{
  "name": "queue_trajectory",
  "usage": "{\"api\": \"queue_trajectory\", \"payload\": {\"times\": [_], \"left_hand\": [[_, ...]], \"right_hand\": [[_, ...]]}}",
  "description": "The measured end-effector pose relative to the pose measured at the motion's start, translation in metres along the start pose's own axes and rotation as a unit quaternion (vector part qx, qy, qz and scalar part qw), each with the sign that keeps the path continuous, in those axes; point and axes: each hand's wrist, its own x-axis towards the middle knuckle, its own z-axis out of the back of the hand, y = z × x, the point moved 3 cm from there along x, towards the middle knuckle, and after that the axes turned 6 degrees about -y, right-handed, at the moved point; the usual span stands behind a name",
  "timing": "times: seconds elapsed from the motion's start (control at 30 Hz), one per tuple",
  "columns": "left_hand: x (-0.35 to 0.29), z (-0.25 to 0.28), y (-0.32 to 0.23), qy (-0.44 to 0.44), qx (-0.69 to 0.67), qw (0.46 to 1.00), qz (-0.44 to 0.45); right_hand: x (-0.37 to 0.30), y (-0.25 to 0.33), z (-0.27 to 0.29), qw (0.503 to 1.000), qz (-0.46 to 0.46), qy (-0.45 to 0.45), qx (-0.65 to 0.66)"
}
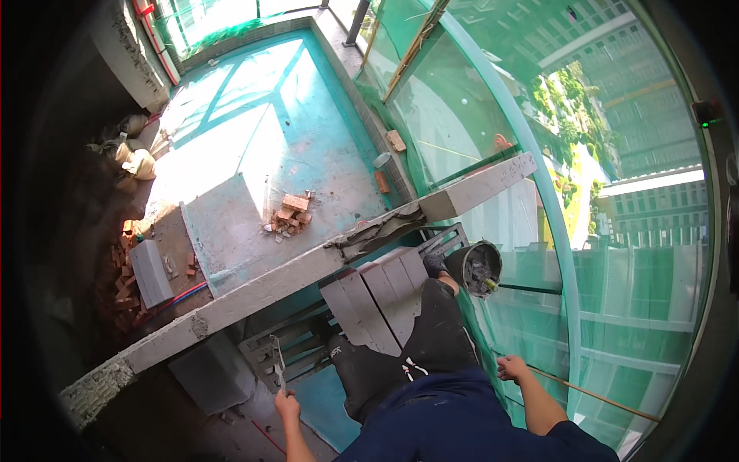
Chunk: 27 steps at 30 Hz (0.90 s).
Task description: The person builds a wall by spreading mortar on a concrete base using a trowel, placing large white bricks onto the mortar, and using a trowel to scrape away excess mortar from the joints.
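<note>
Left hand (286,406): closed on the handle of a trowel-like tool (282,376), blade end pointing up toward the concrete beam (258,281), well apart from its near edge. Open room around that hand, left of my leg. Right hand (509,369): fingers curled, near the green safety netting (627,289) and 1 end of a thin pole (593,396); can't tell if I'm gripping anything.

Tight in front: grey blocks (358,304) sit between my legs on a metal platform (296,339), far ends near the beam's near edge. Bucket (473,269) of grey lumpy material just beside my right shoe (436,266), at the platform's right end.

Beam runs from lower left to upper right; rough left end, squared right end, dark broken patch right of its middle. Past it, dusty turquoise-tinted floor (331,177) in hard sun: 1 heap of red bricks (291,212) toward its near edge, 2 loose bricks (396,140) along its right kerb. Sacks (138,163) off its left edge.

Far left is too dark to read. Tool is near edge-on, blade outline unclear. Near block ends hidden by my trousers, bucket base hidden too. Left forearm cut off at the bottom.
</note>
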Motion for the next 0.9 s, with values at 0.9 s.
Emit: {"api": "queue_trajectory", "payload": {"times": [0.9], "left_hand": [[0.25, -0.075, -0.225, -0.079, 0.006, 0.961, -0.264]], "right_hand": [[0.105, 0.079, -0.08, 0.96, 0.09, -0.058, -0.259]]}}
